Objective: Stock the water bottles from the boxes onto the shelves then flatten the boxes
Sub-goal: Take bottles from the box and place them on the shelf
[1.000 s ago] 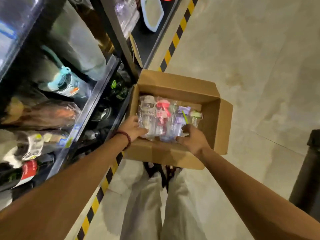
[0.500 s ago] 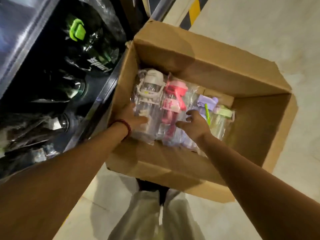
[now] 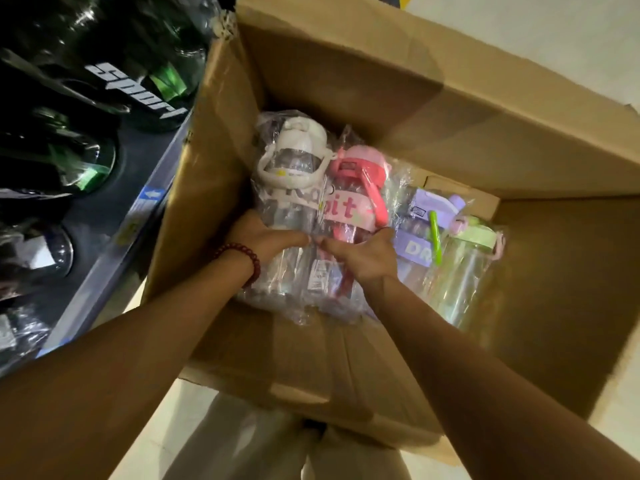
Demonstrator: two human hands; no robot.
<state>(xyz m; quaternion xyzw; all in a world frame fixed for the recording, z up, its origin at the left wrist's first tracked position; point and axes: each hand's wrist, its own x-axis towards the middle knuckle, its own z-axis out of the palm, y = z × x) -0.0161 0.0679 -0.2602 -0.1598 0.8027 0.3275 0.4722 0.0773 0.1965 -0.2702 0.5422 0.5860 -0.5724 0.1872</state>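
Note:
An open cardboard box [image 3: 433, 109] fills the middle of the view. Inside lie several clear water bottles in plastic wrap: a white-lidded bottle [image 3: 294, 157], a pink-lidded bottle [image 3: 360, 181], a purple one [image 3: 422, 233] and a green-lidded one [image 3: 467, 261]. My left hand [image 3: 266, 237], with a red bead bracelet on its wrist, is wrapped around the white-lidded bottle's body. My right hand [image 3: 363, 254] grips the pink-lidded bottle's body. The fingertips of both hands almost touch between the two bottles.
A dark shelf [image 3: 138, 216] runs along the left, holding wrapped black-and-green sport bottles [image 3: 138, 88]. Pale floor tiles [image 3: 519, 26] lie beyond and below the box. My light trousers [image 3: 263, 452] show under the box's near wall.
The view has closed in on the box. My right hand moved left from the purple bottle onto the pink-lidded one, and my left hand wrapped further around the white-lidded one.

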